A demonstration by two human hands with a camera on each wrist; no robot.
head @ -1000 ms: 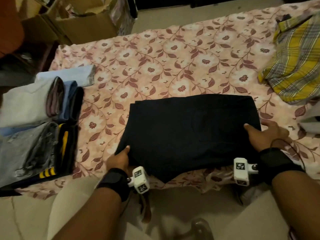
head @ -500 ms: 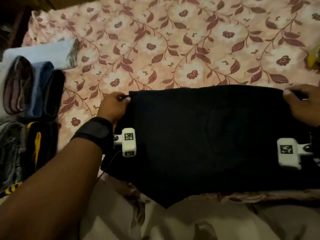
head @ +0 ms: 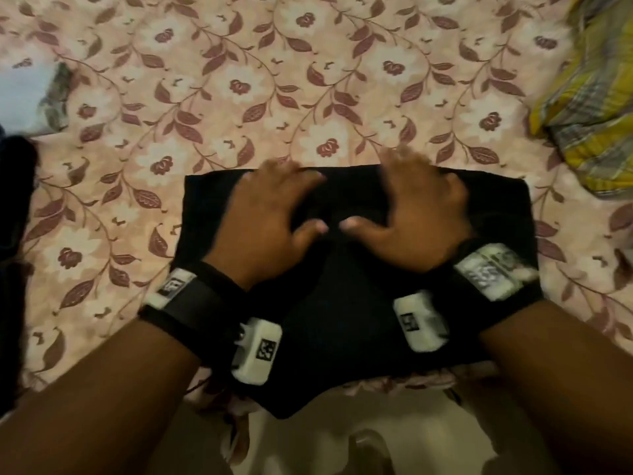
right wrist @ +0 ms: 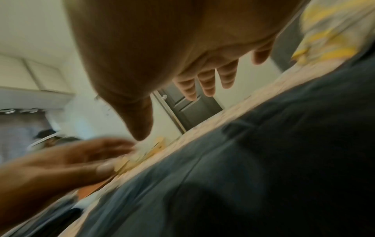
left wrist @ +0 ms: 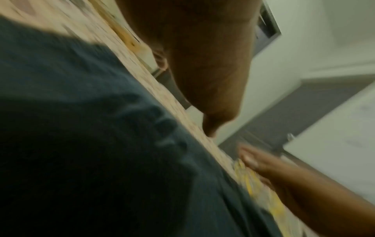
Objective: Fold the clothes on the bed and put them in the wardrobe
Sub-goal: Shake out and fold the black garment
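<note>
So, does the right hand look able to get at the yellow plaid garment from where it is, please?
Probably yes. The right hand lies open on the dark folded garment, holding nothing, and only bare floral bedsheet lies between it and the yellow plaid garment to its right. Nothing visible blocks a sideways reach.

Floral bedsheet (head: 205, 97), pink with maroon leaves, covers the surface. Behind it, in the wrist views, pale wall (right wrist: 30, 32) and what appears to be a grey door (right wrist: 194, 105), blurred.

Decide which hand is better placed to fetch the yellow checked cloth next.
Right hand: it lies on the dark garment nearer the yellow checked cloth at the bed's right side; the left hand is farther.
</note>
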